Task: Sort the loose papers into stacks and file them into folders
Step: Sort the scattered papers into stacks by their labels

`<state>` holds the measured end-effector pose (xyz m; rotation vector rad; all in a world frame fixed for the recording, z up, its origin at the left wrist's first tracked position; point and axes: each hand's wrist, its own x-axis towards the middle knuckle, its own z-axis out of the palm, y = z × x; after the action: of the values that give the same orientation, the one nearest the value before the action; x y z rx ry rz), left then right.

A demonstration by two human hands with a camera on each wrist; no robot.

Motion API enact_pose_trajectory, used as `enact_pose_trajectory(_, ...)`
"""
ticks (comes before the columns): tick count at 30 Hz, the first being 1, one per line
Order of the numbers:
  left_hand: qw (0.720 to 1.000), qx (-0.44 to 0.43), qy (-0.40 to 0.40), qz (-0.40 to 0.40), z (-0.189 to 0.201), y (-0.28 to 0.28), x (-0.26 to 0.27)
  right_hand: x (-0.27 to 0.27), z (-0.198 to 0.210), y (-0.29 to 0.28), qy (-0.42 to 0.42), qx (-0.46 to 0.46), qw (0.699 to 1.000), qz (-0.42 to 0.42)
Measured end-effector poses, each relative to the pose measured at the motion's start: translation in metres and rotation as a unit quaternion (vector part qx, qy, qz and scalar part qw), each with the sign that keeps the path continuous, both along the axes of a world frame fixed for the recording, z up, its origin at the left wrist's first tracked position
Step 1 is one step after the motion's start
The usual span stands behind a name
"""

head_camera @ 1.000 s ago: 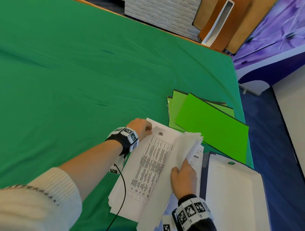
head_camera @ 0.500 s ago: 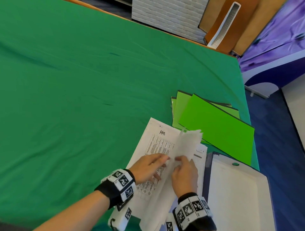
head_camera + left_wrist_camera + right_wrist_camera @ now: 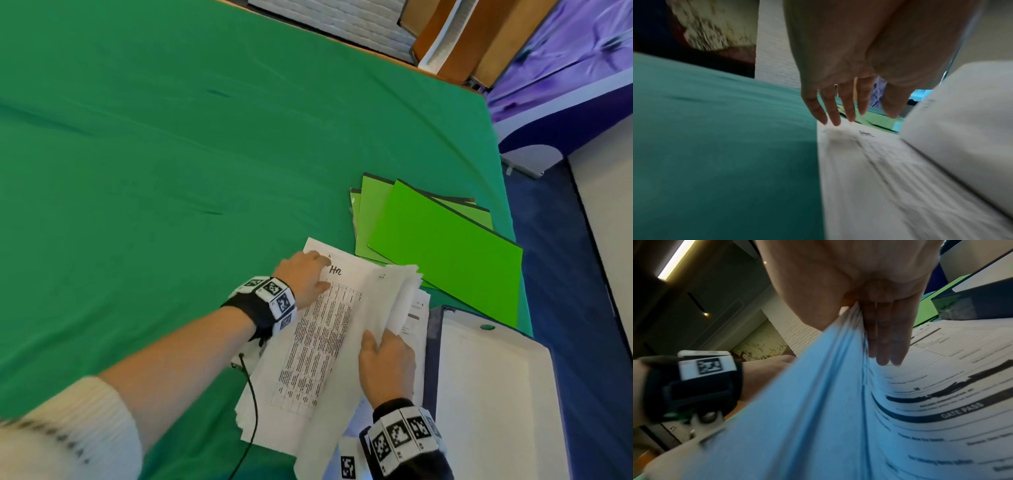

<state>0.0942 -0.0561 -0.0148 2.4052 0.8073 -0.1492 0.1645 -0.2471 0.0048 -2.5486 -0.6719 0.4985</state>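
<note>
A pile of white papers [image 3: 318, 346] lies on the green cloth near the front edge; its top sheet shows a printed table. My left hand [image 3: 305, 274] lies over that sheet's far left corner with straight fingers [image 3: 835, 112]. My right hand [image 3: 385, 363] holds a lifted bundle of sheets [image 3: 394, 301] between thumb and fingers [image 3: 885, 340], bent up from the pile's right side. Under the bundle a printed form [image 3: 941, 394] shows. Several bright green folders [image 3: 442, 246] lie fanned just beyond the papers.
An open white box file with a dark blue edge [image 3: 493, 394] sits at the right, close to the table's right edge. A black cable [image 3: 251, 404] runs from my left wrist. Bare green cloth [image 3: 171, 154] spreads to the left and far side.
My left hand moved from the middle of the top sheet, beside the right hand, out to its far left corner. The right hand keeps the lifted bundle, raised slightly more.
</note>
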Motion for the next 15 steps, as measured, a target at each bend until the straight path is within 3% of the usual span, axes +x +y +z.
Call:
enact_pose_trajectory(6, 0.986, 0.093, 0.138, -0.005, -0.005, 0.043, 0.023, 0.000, 0.000, -0.001, -0.012, 0.014, 1.000, 0.000)
enact_pose_trajectory(10, 0.991, 0.094, 0.091, -0.021, 0.001, 0.045, 0.021, 0.000, 0.000, -0.001, -0.019, 0.002, 1.000, -0.001)
enact_pose_trajectory(12, 0.999, 0.025, 0.026, -0.013, 0.007, 0.037, 0.014, -0.002, -0.001, 0.001, -0.021, -0.006, 1.000, -0.003)
enact_pose_trajectory(14, 0.988, -0.154, -0.008, 0.015, 0.015, 0.021, 0.002, -0.005, 0.000, 0.004, -0.023, -0.002, 1.000, -0.011)
enact_pose_trajectory(15, 0.966, -0.255, -0.015, 0.031, 0.019, 0.010, -0.005, -0.007, 0.002, 0.005, -0.021, 0.005, 1.000, -0.015)
